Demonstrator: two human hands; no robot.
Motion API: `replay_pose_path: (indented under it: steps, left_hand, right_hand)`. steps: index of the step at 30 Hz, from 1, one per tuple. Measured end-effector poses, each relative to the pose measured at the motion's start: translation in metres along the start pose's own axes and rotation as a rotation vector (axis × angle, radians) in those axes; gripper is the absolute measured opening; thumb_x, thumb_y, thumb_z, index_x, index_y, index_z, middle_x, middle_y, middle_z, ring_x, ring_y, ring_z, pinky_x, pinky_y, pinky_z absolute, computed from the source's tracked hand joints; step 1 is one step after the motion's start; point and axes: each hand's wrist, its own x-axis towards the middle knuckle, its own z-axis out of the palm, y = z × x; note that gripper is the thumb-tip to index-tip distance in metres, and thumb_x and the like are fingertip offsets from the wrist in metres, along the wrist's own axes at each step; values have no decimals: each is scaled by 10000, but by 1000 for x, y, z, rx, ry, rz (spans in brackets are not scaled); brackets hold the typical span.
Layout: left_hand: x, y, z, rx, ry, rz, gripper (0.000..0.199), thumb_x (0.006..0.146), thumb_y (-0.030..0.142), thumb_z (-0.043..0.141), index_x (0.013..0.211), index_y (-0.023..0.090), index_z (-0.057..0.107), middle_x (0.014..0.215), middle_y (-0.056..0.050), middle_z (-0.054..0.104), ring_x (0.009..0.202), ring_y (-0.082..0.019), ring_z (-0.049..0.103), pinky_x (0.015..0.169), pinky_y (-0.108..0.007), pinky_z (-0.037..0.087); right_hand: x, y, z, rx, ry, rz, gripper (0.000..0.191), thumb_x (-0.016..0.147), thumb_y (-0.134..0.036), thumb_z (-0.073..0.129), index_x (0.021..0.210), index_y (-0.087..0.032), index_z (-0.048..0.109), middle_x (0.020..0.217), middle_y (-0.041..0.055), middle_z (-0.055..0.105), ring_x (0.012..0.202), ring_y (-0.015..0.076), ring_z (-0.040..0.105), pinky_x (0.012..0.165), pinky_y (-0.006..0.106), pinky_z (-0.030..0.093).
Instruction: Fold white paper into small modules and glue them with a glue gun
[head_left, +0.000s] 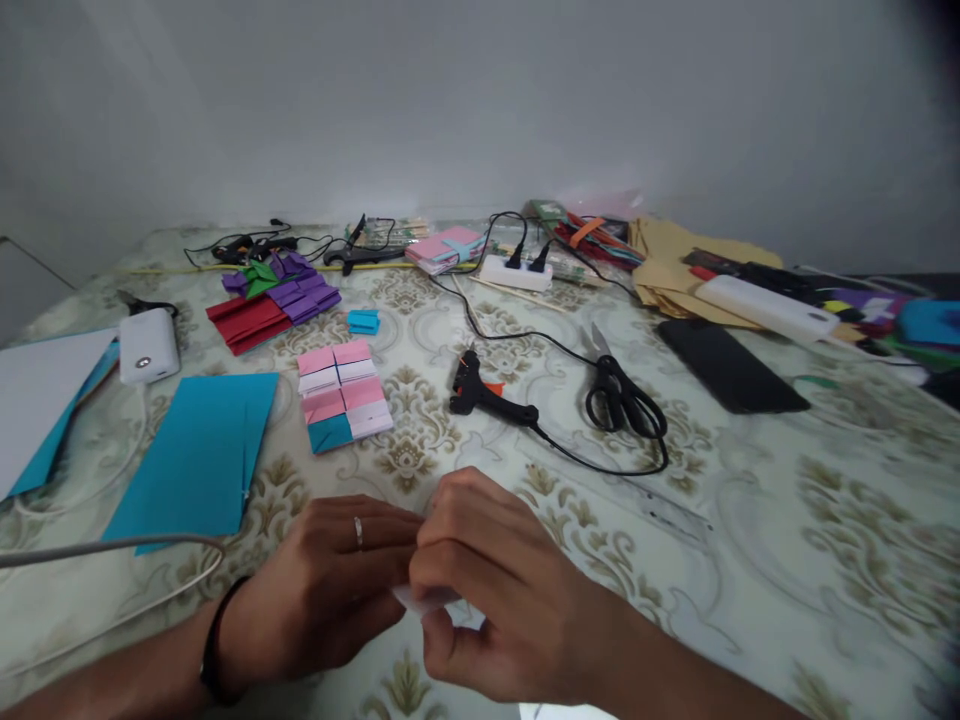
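Note:
My left hand (337, 575), with a ring on one finger, and my right hand (502, 590) meet near the front of the table. Both have their fingers closed on a small piece of white paper (426, 598), most of which they hide. Beyond them lies a block of folded pink, white and blue paper pieces (345, 395). Blue paper sheets (199, 455) rest to the left of it. A black glue gun (491, 393) lies on its side ahead of my right hand, and black-handled scissors (621, 390) are to its right.
Red folded paper (251, 318) and purple folded paper (304, 297) lie at the back left. A white power bank (148, 345) stands left. A power strip (516, 271), cables, a black phone (731, 365) and a clear ruler (671, 515) lie across the patterned tablecloth (757, 560).

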Motion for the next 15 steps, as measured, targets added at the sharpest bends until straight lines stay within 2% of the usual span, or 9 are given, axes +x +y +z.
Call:
replay_pose_path:
  steps: [4,11,15]
  left_hand:
    - [0,0,3,3,2,19,190,1086,213,535,944,191,660,837,-38,752,774,-186,713,711,-297,558]
    - [-3,1,5,15,-17,19,200,1068,137,550,884,193,608,776,-10,696,700,-160,641,635,-279,491]
    - [0,4,3,70,14,61,239,1087,161,498,879,196,611,756,-7,704,692,-153,679,660,-262,559]
  right_hand:
    - [-1,1,3,-4,0,-38,176,836,-38,556,868,-211,564,763,7,626,737,169,617,757,356,569]
    - [-3,3,9,35,7,-44,179,830,-41,561,865,-217,563,743,-9,617,709,158,592,730,339,555]
    - [-4,3,12,55,44,-84,158,827,-41,575,856,-197,578,732,-3,606,682,152,581,706,341,544]
